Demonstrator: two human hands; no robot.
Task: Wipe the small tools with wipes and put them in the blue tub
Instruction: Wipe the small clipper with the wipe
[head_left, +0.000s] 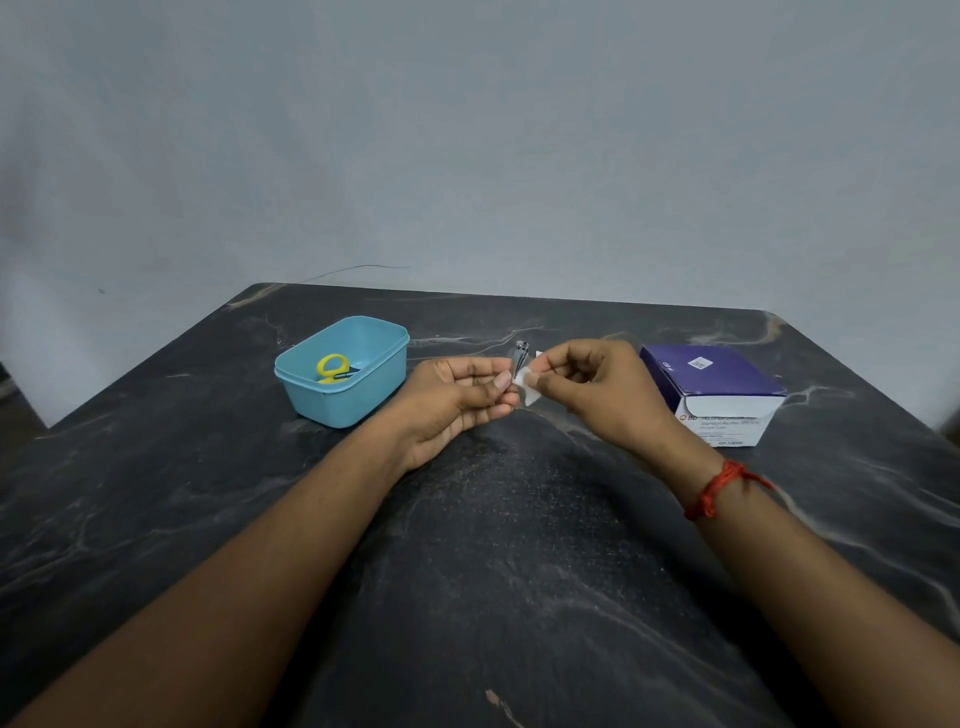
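My left hand (457, 400) pinches a small metal nail clipper (520, 356) by its lower end, holding it upright above the table's middle. My right hand (592, 389) pinches a small white wipe (525, 383) and presses it against the clipper's lower part. The blue tub (311, 395) stands to the left of my hands. Inside it lie small scissors with yellow handles (332, 366).
A purple and white box of alcohol swabs (717, 384) sits to the right of my right hand. The dark marbled table (493, 571) stretches toward me, with a grey wall behind its far edge. A red thread is tied round my right wrist.
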